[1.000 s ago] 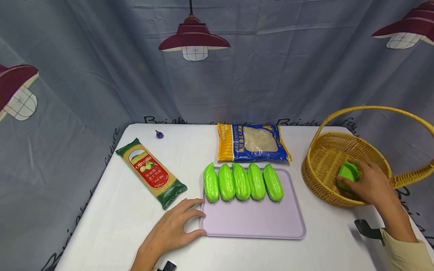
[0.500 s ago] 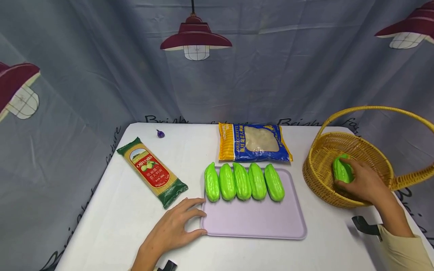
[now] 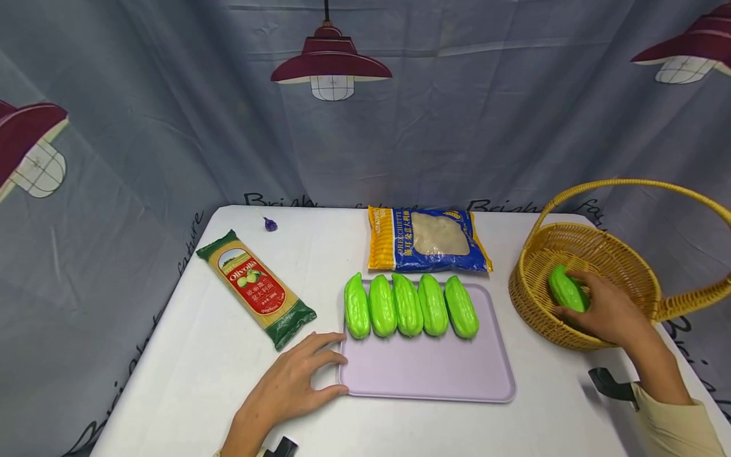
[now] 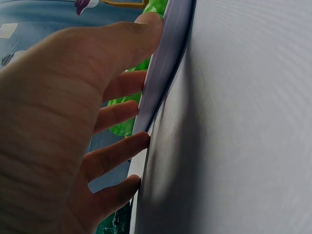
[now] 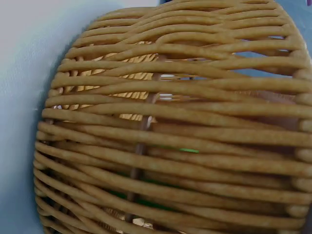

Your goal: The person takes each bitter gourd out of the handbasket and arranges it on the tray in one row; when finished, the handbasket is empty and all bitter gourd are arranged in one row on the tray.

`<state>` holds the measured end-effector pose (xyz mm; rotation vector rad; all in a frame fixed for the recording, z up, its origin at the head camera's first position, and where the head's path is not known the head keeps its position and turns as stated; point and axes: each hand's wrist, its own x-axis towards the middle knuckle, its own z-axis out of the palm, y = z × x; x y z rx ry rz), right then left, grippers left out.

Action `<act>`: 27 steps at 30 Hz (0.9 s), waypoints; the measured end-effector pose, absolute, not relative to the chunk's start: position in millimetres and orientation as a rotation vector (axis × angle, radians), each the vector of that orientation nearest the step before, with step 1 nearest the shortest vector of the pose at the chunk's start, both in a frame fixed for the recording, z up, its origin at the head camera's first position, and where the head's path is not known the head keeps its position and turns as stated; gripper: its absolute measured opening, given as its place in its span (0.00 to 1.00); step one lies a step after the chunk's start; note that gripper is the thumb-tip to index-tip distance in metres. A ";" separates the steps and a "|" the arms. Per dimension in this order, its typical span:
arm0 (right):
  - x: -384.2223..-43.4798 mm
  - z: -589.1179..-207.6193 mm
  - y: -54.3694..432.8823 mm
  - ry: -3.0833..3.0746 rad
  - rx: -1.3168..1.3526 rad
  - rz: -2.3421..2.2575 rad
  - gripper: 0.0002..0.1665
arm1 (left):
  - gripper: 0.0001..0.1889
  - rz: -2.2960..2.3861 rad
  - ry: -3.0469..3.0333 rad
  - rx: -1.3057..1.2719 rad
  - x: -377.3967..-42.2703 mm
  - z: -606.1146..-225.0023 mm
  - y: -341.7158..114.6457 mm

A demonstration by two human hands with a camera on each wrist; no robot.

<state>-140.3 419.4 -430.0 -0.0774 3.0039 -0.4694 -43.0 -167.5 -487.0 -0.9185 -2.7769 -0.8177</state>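
Observation:
My right hand (image 3: pixel 610 311) reaches over the near rim of a yellow wicker basket (image 3: pixel 524 306) and grips a bright green bitter melon (image 3: pixel 565 289) low inside it. In the right wrist view the woven wall (image 5: pixel 170 112) hides nearly all of that hand; only bits of green show through the gaps. At the left edge of a pale purple tray (image 3: pixel 428 373), my left hand (image 3: pixel 291 381) touches the rim with thumb and fingertips, fingers spread and loosely bent. Several more bitter melons (image 3: pixel 407 306) lie side by side in a row along the tray's back half.
Behind the tray lies a blue and yellow pasta bag (image 3: pixel 431 241). A spaghetti packet (image 3: pixel 257 289) lies slanted at the left, with a small purple object (image 3: pixel 270 225) beyond it. The basket's tall handle (image 3: pixel 634 183) arches above its opening. A grey curtain (image 3: pixel 457 127) hangs behind the table.
My right hand has shifted slightly left inside the basket, and the bitter melon has turned from end-on to lying lengthwise. My left hand and the tray stay put.

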 end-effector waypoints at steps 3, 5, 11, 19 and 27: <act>-139.6 -428.7 420.4 2.989 -0.059 -0.462 0.59 | 0.21 -0.814 -2.781 -0.918 -43.2 -486.9 -167.6; -138.8 -427.1 420.3 2.987 -0.043 -0.460 0.58 | 0.21 -0.815 -2.781 -0.922 -43.4 -487.0 -167.6; -130.5 -419.3 410.2 3.080 0.001 -0.467 0.55 | 0.21 -0.819 -2.779 -0.930 -42.3 -487.2 -167.7; -114.9 -396.5 385.8 3.220 -0.016 -0.556 0.57 | 0.21 -0.812 -2.755 -0.934 -42.5 -488.3 -168.2; -102.2 -383.1 356.9 3.362 -0.124 -0.724 0.54 | 0.20 -0.788 -2.749 -0.932 -43.6 -488.2 -167.9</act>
